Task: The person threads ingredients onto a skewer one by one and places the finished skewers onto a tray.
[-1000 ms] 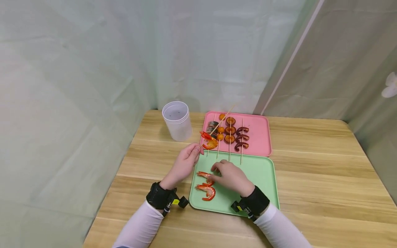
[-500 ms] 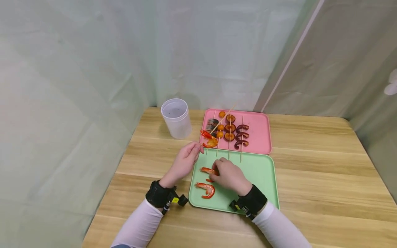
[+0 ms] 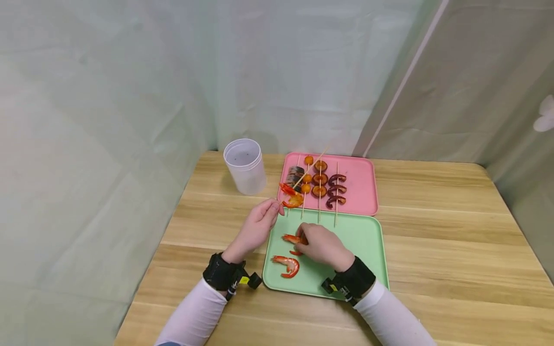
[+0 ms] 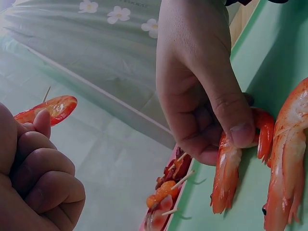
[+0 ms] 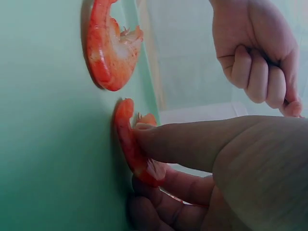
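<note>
My left hand (image 3: 255, 226) holds the lower end of a bamboo skewer (image 3: 314, 162), which slants up and right. A cooked shrimp (image 3: 295, 200) is threaded on it, just beyond the fingertips. Over the green tray (image 3: 361, 250), my right hand (image 3: 323, 245) pinches a second shrimp (image 4: 227, 173) between thumb and fingers. In the right wrist view the thumb lies across that shrimp's inner curve, with the fingers on its other side. Closer to the tray's front edge lies another curled shrimp (image 3: 292, 267), untouched.
Behind the green tray is a pink tray (image 3: 362, 187). It bears skewers of dark tentacle-like pieces (image 3: 336, 190), round brown slices (image 3: 320, 179), orange balls (image 3: 306, 178) and grey-skinned chunks (image 3: 295, 174). A whitish tub (image 3: 248, 175) stands left of it; curtains (image 3: 303, 81) hang behind the table.
My right thumb and fingers have come together on the upper shrimp, which has shifted slightly right on the tray. The left hand and its skewer have stayed nearly still.
</note>
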`<state>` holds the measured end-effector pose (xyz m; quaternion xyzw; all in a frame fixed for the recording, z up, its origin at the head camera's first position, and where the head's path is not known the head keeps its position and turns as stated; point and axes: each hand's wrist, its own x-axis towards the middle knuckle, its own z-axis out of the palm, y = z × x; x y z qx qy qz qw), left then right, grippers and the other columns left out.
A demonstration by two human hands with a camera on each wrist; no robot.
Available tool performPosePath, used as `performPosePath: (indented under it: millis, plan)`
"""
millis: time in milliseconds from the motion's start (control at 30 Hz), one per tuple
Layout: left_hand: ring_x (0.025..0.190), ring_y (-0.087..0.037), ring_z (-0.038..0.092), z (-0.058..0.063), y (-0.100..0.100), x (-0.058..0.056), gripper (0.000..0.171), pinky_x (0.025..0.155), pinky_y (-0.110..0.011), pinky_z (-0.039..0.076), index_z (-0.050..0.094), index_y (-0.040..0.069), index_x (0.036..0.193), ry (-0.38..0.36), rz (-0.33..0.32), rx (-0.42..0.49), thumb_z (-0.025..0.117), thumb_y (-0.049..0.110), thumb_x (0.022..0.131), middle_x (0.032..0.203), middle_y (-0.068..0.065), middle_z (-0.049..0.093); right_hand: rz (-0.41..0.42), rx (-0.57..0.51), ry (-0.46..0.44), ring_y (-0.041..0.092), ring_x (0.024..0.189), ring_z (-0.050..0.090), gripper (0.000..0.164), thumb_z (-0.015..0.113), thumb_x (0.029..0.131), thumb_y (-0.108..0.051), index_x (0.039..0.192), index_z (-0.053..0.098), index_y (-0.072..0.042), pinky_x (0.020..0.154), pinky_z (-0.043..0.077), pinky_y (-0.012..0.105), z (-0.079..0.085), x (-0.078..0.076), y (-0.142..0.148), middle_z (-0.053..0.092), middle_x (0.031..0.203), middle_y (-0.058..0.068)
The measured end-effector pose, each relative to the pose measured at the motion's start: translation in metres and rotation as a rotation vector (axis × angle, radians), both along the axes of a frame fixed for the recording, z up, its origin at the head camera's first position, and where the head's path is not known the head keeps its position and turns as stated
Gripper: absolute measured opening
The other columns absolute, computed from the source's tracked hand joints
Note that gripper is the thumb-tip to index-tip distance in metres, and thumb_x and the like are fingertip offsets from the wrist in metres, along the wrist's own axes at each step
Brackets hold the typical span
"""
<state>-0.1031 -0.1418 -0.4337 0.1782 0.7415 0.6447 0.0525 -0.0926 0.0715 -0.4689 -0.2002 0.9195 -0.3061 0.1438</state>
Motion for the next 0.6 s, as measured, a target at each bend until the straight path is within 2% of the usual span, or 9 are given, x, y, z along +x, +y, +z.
performPosePath:
  millis: [167, 400, 500, 600]
  plan:
    - [0.054, -0.013, 0.032, -0.001, 0.0, 0.001, 0.034, 0.054, -0.026, 0.027, 0.061, -0.007, 0.105, -0.005, 0.005, 0.004, 0.04, 0.017, 0.118, 0.065, 0.0, 0.034, 0.049, 0.008, -0.028, 0.013, 0.07, 0.056, 0.014, 0.078, 0.099, -0.022, 0.104, 0.073, -0.011, 0.065, 0.047, 0.032, 0.003, 0.0, 0.004, 0.063, 0.083, -0.005]
    - [0.055, -0.013, 0.032, -0.001, 0.0, 0.001, 0.035, 0.055, -0.027, 0.028, 0.059, -0.01, 0.107, -0.011, -0.003, 0.017, 0.039, 0.017, 0.118, 0.066, 0.0, 0.034, 0.101, -0.029, -0.096, 0.011, 0.064, 0.054, 0.012, 0.072, 0.104, -0.023, 0.095, 0.075, -0.015, 0.06, 0.044, 0.031, 0.011, -0.005, 0.016, 0.063, 0.077, -0.006]
    - [0.054, -0.013, 0.031, -0.001, 0.0, 0.001, 0.035, 0.055, -0.027, 0.028, 0.059, -0.01, 0.106, -0.007, 0.002, 0.007, 0.039, 0.015, 0.118, 0.065, 0.0, 0.034, 0.093, -0.109, -0.088, 0.012, 0.066, 0.054, 0.014, 0.069, 0.107, -0.024, 0.097, 0.074, -0.016, 0.061, 0.044, 0.032, 0.017, -0.009, 0.024, 0.064, 0.08, -0.006]
    - [0.054, -0.013, 0.031, -0.001, 0.0, 0.001, 0.032, 0.055, -0.027, 0.028, 0.06, -0.009, 0.105, 0.005, 0.008, -0.007, 0.04, 0.013, 0.117, 0.065, 0.0, 0.034, 0.046, -0.229, -0.073, 0.016, 0.071, 0.053, 0.017, 0.065, 0.109, -0.028, 0.1, 0.072, -0.016, 0.065, 0.043, 0.034, 0.024, -0.015, 0.035, 0.063, 0.084, -0.003]
